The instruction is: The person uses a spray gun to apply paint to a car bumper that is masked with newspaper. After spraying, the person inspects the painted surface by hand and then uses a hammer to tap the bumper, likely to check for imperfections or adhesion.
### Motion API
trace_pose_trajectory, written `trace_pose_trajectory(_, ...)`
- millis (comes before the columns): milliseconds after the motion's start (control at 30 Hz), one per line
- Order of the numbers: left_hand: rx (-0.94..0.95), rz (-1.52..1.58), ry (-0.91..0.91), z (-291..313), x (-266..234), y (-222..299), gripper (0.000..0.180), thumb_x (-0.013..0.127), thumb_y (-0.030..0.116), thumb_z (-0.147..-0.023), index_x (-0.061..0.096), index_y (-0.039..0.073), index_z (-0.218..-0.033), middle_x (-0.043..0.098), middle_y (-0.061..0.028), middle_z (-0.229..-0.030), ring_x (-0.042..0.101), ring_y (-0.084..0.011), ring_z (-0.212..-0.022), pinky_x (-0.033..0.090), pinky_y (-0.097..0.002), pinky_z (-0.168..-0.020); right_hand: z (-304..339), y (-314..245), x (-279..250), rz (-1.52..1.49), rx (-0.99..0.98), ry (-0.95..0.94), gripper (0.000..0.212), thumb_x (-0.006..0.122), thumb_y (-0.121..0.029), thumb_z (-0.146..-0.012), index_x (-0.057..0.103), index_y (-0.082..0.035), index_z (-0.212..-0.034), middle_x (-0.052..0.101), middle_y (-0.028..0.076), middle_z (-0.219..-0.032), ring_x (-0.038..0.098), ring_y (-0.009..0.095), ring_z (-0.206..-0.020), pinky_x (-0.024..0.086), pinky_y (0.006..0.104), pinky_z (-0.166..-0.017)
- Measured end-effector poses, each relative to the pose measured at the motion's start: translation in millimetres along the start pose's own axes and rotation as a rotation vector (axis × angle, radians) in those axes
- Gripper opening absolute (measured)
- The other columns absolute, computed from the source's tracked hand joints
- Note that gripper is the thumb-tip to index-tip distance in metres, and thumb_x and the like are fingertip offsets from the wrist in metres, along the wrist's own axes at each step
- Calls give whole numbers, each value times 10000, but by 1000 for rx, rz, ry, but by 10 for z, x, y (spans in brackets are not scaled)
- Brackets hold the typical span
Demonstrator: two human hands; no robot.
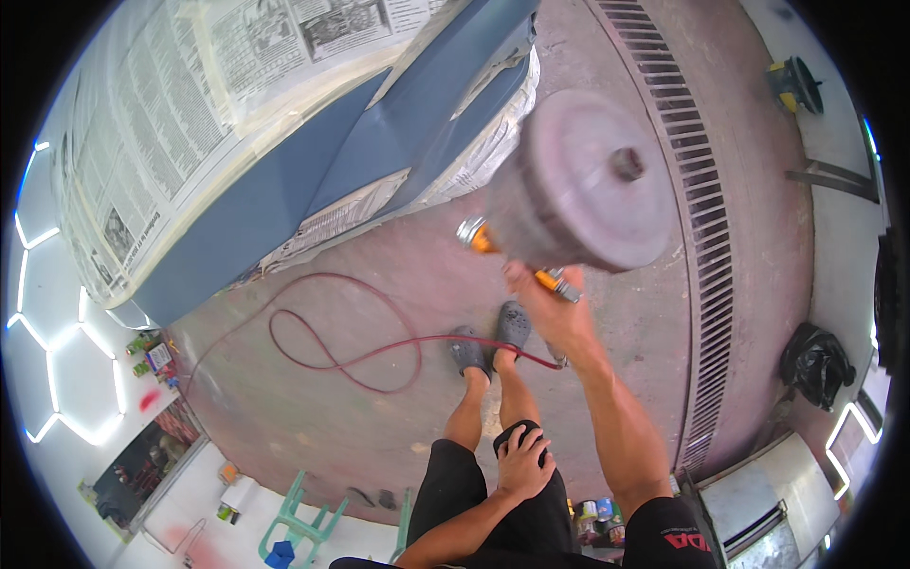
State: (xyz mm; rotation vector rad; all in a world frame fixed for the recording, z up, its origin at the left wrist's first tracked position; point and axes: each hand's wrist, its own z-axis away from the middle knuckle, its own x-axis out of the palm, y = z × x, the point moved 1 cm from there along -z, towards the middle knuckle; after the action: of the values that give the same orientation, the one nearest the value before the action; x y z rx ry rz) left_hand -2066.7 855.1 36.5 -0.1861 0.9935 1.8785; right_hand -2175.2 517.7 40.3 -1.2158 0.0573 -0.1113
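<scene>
On dusty concrete floor | right hand grips round-cupped spray gun | left hand flat on thigh

Pinkish floor, long drain grate

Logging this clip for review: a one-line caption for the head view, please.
Right hand raises a spray gun with grey lidded cup beside a newspaper-masked blue car panel; left hand rests on thigh.

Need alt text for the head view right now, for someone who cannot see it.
The right hand holds up a spray gun with a round grey cup near a blue car body panel masked with newspaper. The left hand rests on the thigh of the black shorts. A red air hose loops over the concrete floor.
</scene>
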Motion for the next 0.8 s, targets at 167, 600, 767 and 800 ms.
trace_pose_trajectory(167,-34,-2,-60,85,-83,-47,460,672,356,-987,719,113,-1375,604,-46,-1531,442,-318,-1514,364,-581,-1206,106,-370,-25,92,153,-118,296,828,-318,-1011,774,-27,-1010,668,-30,-826,582,89,-801,505,301,-731)
trace_pose_trajectory(600,223,227,-18,978,-1450,-339,576,763,430,-977,663,48,-1396,723,-161,-1354,683,-332,-1262,483,-459,-1116,-172,-1199,-252,65,92,395,443,751,-496,-1048,777,-55,-1016,573,-63,-753,465,33,-637,362,261,-551)
trace_pose_trajectory(767,633,318,-158,700,-1262,350,628,746,457,-991,622,65,-1465,650,-122,-1482,537,-329,-1462,347,-573,-1235,240,-1312,180,63,127,68,421,763,-446,-1052,797,-33,-1125,604,-64,-793,503,40,-718,406,253,-615)
trace_pose_trajectory(800,692,306,-207,630,-1165,491,646,715,486,-1007,604,70,-1489,620,-122,-1525,492,-330,-1501,311,-600,-1253,300,-1313,233,30,150,24,437,758,-453,-1053,794,-34,-1173,619,-59,-808,518,46,-739,423,259,-635)
